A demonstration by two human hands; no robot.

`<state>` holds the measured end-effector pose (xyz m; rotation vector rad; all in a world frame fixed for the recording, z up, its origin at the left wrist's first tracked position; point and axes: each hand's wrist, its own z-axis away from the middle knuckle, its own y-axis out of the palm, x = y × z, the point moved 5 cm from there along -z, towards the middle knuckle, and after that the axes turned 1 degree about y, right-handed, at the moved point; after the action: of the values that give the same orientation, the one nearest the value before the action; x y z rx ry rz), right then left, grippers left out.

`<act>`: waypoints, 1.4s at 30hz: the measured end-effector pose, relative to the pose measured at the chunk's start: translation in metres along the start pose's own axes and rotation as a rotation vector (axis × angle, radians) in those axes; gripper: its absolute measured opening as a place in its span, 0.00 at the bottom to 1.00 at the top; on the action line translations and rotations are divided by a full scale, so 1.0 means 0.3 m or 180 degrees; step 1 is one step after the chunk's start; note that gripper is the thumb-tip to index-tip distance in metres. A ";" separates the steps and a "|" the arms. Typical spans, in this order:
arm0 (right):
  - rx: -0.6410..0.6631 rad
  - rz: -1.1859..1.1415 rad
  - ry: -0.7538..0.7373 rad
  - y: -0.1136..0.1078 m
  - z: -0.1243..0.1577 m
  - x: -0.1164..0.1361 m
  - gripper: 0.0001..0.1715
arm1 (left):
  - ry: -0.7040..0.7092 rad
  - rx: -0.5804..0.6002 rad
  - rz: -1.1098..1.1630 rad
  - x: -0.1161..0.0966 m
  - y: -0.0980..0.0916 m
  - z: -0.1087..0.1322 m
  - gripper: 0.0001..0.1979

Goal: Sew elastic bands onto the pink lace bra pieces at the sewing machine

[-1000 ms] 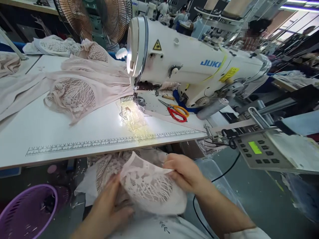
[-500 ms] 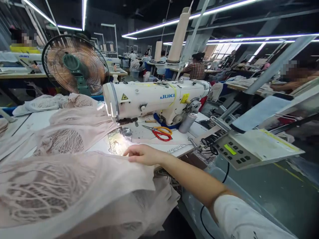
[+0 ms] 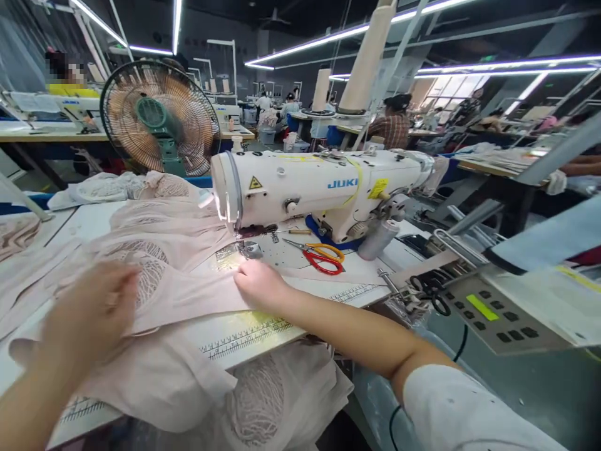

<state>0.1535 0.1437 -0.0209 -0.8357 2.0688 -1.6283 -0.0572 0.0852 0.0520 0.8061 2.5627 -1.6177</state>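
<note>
A pale pink garment (image 3: 188, 294) with lacy, openwork panels spreads over the sewing machine table and hangs off its front edge. My right hand (image 3: 260, 285) is closed on the garment's edge, just in front of the needle area of the white JUKI sewing machine (image 3: 300, 185). Over the cloth at left is my left hand (image 3: 94, 307), smeared by motion, its fingers seeming curled; whether it grips the cloth is unclear. Red-and-orange-handled scissors (image 3: 323, 257) lie on the machine bed, right of the needle. A lamp lights the metal plate (image 3: 230, 257) beneath the needle.
A printed ruler (image 3: 244, 338) runs along the table front. Behind the machine stands a fan (image 3: 159, 119). To the right are a grey thread spool (image 3: 381, 239) and a control panel (image 3: 493, 316). More cloth (image 3: 258, 401) hangs below the table edge. Other people sit at machines farther back.
My left hand has come into view over the cloth. The large near garment layer has dropped down, uncovering the ruler. My right hand has closed further. The whole view has shifted left.
</note>
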 end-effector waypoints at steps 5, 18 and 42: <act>0.0100 0.0005 -0.0200 -0.018 0.065 0.022 0.10 | 0.0695 0.1042 -0.0014 -0.179 0.330 -0.056 0.20; -0.0653 -0.0758 -0.0316 -0.065 0.340 -0.039 0.12 | 0.0676 0.0947 -0.1189 -0.232 0.392 -0.118 0.19; -0.0390 -0.0618 -0.0365 -0.055 0.315 -0.032 0.19 | 0.0409 0.1268 -0.1300 -0.231 0.425 -0.212 0.18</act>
<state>0.2229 0.0775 -0.0300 -1.1763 2.0780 -1.5199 0.0733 0.1527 -0.0068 0.4162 2.6592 -2.3166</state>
